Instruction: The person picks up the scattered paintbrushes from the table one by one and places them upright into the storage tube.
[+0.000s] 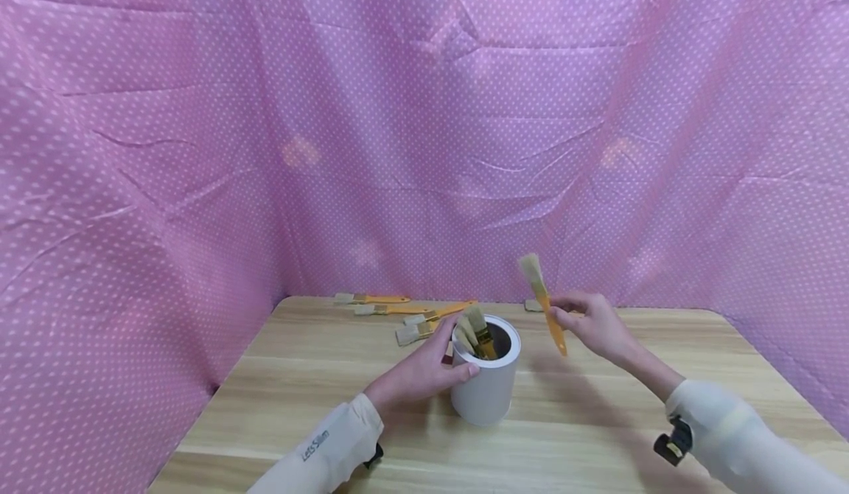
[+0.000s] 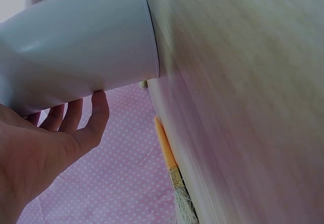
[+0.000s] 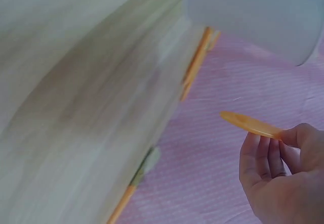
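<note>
Pinching the brush (image 1: pixel 545 304) by its handle just right of the white can (image 1: pixel 487 380), your right hand (image 1: pixel 593 324) may fumble it, while your left hand (image 1: pixel 418 372) cups the can's wall.

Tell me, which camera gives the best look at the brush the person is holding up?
The head view: the brush shows whole there, bristles up, orange handle pinched in the right hand beside the white can. The right wrist view catches only its handle end between the fingers. The left wrist view does not show it.
</note>
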Demonstrator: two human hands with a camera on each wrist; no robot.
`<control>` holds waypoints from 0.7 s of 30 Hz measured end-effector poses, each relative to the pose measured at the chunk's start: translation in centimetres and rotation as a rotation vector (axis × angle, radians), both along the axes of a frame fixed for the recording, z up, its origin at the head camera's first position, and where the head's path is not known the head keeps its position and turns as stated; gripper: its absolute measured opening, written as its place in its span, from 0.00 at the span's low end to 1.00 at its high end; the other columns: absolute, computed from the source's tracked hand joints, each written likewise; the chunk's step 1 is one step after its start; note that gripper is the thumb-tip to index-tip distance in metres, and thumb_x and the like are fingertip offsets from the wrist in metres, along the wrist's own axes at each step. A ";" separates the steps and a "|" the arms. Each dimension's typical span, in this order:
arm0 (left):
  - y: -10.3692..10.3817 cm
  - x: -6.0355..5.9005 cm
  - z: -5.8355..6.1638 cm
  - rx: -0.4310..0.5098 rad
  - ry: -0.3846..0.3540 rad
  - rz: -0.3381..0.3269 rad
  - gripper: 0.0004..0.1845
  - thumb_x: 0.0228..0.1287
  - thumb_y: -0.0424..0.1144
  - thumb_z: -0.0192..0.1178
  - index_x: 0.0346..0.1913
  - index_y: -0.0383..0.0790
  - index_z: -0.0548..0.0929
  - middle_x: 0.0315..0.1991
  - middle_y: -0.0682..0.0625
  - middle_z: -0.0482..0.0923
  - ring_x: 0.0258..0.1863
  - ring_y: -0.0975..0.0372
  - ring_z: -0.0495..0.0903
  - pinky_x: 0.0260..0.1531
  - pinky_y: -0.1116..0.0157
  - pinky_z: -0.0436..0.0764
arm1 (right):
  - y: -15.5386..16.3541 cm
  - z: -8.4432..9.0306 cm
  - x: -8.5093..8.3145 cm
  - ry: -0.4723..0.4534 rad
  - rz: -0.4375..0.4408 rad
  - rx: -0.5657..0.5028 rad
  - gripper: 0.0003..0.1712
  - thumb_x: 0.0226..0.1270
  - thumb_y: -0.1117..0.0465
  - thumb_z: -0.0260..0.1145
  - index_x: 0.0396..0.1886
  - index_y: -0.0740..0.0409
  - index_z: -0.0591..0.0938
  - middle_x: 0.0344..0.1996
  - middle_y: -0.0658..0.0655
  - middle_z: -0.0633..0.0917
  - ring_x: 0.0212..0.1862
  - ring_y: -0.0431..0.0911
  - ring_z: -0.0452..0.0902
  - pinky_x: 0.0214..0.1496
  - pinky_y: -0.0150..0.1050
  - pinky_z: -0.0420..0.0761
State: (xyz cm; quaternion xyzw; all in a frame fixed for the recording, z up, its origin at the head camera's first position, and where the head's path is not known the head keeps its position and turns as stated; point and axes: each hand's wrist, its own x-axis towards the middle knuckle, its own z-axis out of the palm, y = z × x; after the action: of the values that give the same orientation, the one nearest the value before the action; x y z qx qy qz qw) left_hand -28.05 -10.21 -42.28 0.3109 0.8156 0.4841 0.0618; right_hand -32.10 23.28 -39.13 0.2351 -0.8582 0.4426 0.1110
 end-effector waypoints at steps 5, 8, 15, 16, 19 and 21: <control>0.0 0.0 0.0 0.005 0.000 -0.009 0.49 0.67 0.60 0.63 0.81 0.62 0.43 0.76 0.57 0.51 0.72 0.61 0.58 0.68 0.54 0.67 | -1.0 1.4 0.9 -0.057 0.011 -0.073 0.17 0.74 0.60 0.67 0.53 0.68 0.84 0.44 0.60 0.88 0.47 0.54 0.86 0.51 0.44 0.85; 0.0 0.0 0.0 -0.001 0.001 -0.007 0.49 0.67 0.60 0.63 0.81 0.62 0.43 0.76 0.57 0.51 0.72 0.61 0.58 0.68 0.54 0.66 | -1.7 2.4 1.5 -0.075 0.013 -0.126 0.18 0.74 0.57 0.67 0.54 0.67 0.84 0.44 0.58 0.89 0.46 0.51 0.86 0.51 0.43 0.85; 0.0 0.1 0.1 -0.001 -0.010 -0.009 0.49 0.68 0.60 0.63 0.81 0.62 0.42 0.77 0.57 0.51 0.72 0.61 0.58 0.68 0.55 0.66 | -3.4 4.6 3.2 -0.119 0.024 -0.328 0.21 0.74 0.56 0.68 0.56 0.69 0.83 0.45 0.64 0.87 0.43 0.51 0.86 0.52 0.44 0.85; 0.0 0.1 0.1 -0.001 -0.020 -0.003 0.50 0.67 0.60 0.63 0.81 0.62 0.42 0.77 0.57 0.51 0.72 0.61 0.58 0.68 0.54 0.66 | -3.7 4.8 3.4 -0.125 0.025 -0.357 0.22 0.73 0.56 0.68 0.56 0.70 0.83 0.45 0.64 0.87 0.43 0.51 0.86 0.52 0.45 0.85; 0.1 0.2 0.2 0.006 -0.063 0.009 0.50 0.67 0.61 0.63 0.81 0.62 0.42 0.77 0.57 0.50 0.72 0.60 0.58 0.68 0.54 0.66 | -4.7 5.1 3.9 -0.144 0.043 -0.421 0.22 0.73 0.58 0.69 0.56 0.71 0.82 0.46 0.65 0.87 0.42 0.52 0.87 0.54 0.44 0.84; 0.0 0.3 0.3 0.010 -0.093 0.019 0.50 0.66 0.61 0.64 0.81 0.63 0.43 0.77 0.58 0.50 0.73 0.60 0.58 0.68 0.53 0.66 | -5.3 5.1 4.1 -0.146 0.055 -0.432 0.21 0.73 0.58 0.69 0.56 0.70 0.82 0.45 0.64 0.87 0.42 0.53 0.87 0.54 0.42 0.84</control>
State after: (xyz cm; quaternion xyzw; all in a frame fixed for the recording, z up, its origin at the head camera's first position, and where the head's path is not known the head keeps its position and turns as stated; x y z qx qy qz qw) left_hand -27.79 -10.17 -41.99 0.2806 0.8124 0.5025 0.0933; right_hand -28.01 17.96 -34.01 0.1966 -0.7426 0.6347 0.0843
